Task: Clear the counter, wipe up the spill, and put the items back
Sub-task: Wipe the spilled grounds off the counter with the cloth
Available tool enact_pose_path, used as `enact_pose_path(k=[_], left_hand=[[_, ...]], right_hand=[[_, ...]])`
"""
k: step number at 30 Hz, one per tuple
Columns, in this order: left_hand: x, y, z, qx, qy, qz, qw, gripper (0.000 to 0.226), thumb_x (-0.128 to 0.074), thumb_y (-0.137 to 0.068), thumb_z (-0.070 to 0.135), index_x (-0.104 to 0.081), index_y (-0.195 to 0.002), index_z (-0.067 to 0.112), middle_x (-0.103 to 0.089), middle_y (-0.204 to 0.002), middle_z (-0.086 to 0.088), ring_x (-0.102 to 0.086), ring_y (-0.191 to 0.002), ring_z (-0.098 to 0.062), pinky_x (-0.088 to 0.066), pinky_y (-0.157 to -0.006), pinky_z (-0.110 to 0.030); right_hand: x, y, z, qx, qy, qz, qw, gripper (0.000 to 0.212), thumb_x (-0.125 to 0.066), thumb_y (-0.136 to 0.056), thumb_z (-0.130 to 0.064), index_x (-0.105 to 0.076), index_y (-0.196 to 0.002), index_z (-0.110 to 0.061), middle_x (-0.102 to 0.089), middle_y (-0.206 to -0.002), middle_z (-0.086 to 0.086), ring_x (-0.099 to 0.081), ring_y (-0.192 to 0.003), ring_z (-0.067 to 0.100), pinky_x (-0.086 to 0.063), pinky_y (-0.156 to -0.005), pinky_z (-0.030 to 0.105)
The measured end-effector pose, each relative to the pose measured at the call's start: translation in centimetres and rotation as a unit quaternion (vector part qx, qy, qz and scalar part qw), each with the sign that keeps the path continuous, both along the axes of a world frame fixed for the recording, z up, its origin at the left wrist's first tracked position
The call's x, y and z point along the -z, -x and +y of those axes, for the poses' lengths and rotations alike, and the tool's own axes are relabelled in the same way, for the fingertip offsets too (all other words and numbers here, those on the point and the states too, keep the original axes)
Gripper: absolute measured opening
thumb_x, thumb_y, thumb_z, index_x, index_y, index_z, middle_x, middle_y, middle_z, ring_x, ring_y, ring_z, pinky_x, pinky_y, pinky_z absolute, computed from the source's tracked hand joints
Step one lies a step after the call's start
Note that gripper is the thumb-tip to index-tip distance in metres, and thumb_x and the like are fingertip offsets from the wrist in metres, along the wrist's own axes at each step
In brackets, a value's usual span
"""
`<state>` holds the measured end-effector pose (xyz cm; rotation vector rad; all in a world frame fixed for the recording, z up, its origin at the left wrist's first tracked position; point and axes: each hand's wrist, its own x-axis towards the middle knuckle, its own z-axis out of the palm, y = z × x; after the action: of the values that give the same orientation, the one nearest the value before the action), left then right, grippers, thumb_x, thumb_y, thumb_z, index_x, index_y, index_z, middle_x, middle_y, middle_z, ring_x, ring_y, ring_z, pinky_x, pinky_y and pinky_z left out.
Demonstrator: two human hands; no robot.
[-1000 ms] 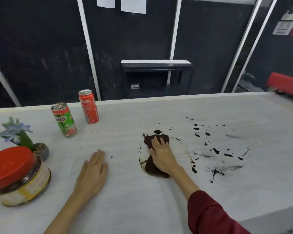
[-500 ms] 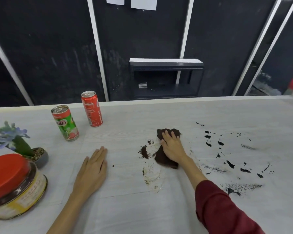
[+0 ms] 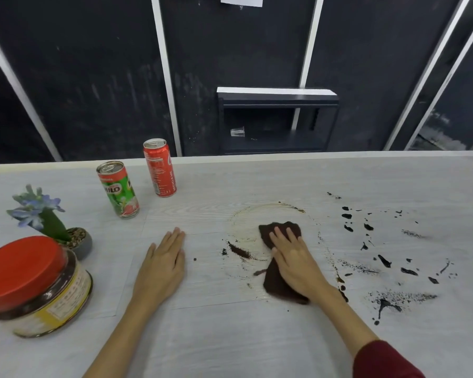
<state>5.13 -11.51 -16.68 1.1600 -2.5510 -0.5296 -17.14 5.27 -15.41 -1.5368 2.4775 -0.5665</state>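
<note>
My right hand [image 3: 294,259] presses flat on a dark brown cloth [image 3: 277,285] in the middle of the pale wood-grain counter [image 3: 230,336]. A faint brown smear ring [image 3: 246,214] curves around the cloth, with a streak of dark grains [image 3: 239,251] to its left. Black spill drops and splashes [image 3: 385,260] lie scattered to the right of the cloth. My left hand [image 3: 163,264] rests flat and empty on the counter, left of the cloth.
At the left stand a green Milo can [image 3: 118,189], a red soda can [image 3: 160,167], a small potted blue flower [image 3: 49,222] and a jar with a red lid [image 3: 33,285]. Beyond the counter's far edge is a black shelf [image 3: 277,121].
My right hand has slid the cloth back toward me and to the right, leaving a smear ring. The left hand stays put. The view has shifted.
</note>
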Motion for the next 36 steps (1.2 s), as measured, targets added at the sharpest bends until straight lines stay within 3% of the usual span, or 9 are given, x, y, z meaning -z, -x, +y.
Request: enact_pose_path(k=[5, 9, 13, 18, 21, 24, 30, 36], left_hand=[[0.1, 0.1, 0.1, -0.002, 0.001, 0.006, 1.000, 0.049, -0.026, -0.098, 0.024, -0.019, -0.146, 0.020, -0.012, -0.156, 0.008, -0.008, -0.144, -0.006, -0.005, -0.118, -0.033], [0.0, 0.1, 0.1, 0.002, -0.002, 0.001, 1.000, 0.050, -0.026, -0.098, 0.024, -0.017, -0.146, 0.018, -0.012, -0.156, 0.006, -0.008, -0.144, -0.008, -0.005, -0.118, -0.035], [-0.1, 0.0, 0.1, 0.006, 0.000, 0.001, 1.000, 0.050, -0.026, -0.098, 0.024, -0.017, -0.146, 0.017, -0.012, -0.156, 0.005, -0.008, -0.144, -0.009, -0.005, -0.119, -0.035], [-0.1, -0.2, 0.4, 0.010, -0.006, -0.001, 1.000, 0.050, -0.024, -0.098, 0.024, -0.016, -0.147, 0.017, -0.011, -0.156, 0.004, -0.007, -0.144, -0.010, -0.003, -0.119, -0.035], [0.0, -0.4, 0.8, 0.010, -0.008, -0.003, 1.000, 0.050, -0.023, -0.098, 0.024, -0.014, -0.147, 0.015, -0.010, -0.157, 0.002, -0.007, -0.145, -0.010, -0.005, -0.120, -0.035], [0.0, -0.4, 1.7, 0.006, -0.008, -0.008, 1.000, 0.051, -0.022, -0.098, 0.023, -0.012, -0.147, 0.014, -0.007, -0.157, 0.001, -0.005, -0.145, -0.012, -0.004, -0.119, -0.035], [0.4, -1.4, 5.7, 0.042, -0.003, 0.012, 0.999, 0.051, -0.020, -0.098, 0.025, -0.007, -0.147, 0.017, -0.002, -0.156, 0.006, -0.001, -0.143, -0.004, 0.000, -0.118, -0.030], [0.5, -0.7, 8.5, 0.090, 0.010, -0.002, 0.996, 0.063, -0.005, -0.088, 0.039, -0.007, -0.147, 0.018, 0.000, -0.155, 0.009, 0.003, -0.140, 0.000, 0.001, -0.117, -0.029]], right_hand=[[-1.2, -1.4, -5.0, 0.018, -0.002, -0.075, 0.997, 0.043, -0.026, -0.100, -0.019, -0.032, -0.141, -0.007, -0.017, -0.156, 0.006, -0.004, -0.145, 0.029, -0.002, -0.116, 0.040], [-0.1, -6.7, -5.1, -0.019, -0.010, 0.003, 1.000, 0.049, -0.022, -0.098, -0.024, -0.026, -0.143, -0.007, -0.016, -0.156, 0.010, -0.004, -0.144, 0.036, -0.002, -0.117, 0.045], [0.8, -8.2, -1.4, -0.038, 0.003, 0.062, 0.997, 0.079, 0.005, -0.078, -0.043, -0.018, -0.145, -0.008, -0.013, -0.156, 0.010, -0.003, -0.144, 0.035, 0.004, -0.116, 0.042], [0.3, -4.8, 4.6, 0.018, -0.025, 0.083, 0.996, 0.080, 0.012, -0.077, -0.043, -0.015, -0.147, -0.013, -0.010, -0.157, 0.002, -0.002, -0.146, 0.026, 0.006, -0.114, 0.031], [-0.3, -2.3, 4.4, 0.084, -0.056, 0.070, 0.992, 0.053, -0.011, -0.097, -0.029, -0.016, -0.146, -0.011, -0.012, -0.157, 0.005, -0.004, -0.145, 0.028, -0.003, -0.117, 0.038], [-0.9, -2.4, 1.5, 0.087, -0.035, 0.057, 0.994, 0.046, -0.026, -0.099, -0.016, -0.023, -0.144, -0.007, -0.017, -0.156, 0.008, -0.008, -0.144, 0.032, -0.007, -0.116, 0.044], [-0.4, -7.3, 1.5, 0.006, 0.008, 0.038, 0.999, 0.043, -0.028, -0.099, -0.013, -0.030, -0.141, -0.005, -0.023, -0.154, 0.007, -0.010, -0.144, 0.030, -0.005, -0.118, 0.040], [0.0, -6.8, 6.0, 0.061, 0.045, 0.019, 0.997, 0.042, -0.028, -0.099, -0.012, -0.036, -0.139, -0.005, -0.030, -0.151, 0.007, -0.015, -0.144, 0.025, -0.007, -0.118, 0.035]])
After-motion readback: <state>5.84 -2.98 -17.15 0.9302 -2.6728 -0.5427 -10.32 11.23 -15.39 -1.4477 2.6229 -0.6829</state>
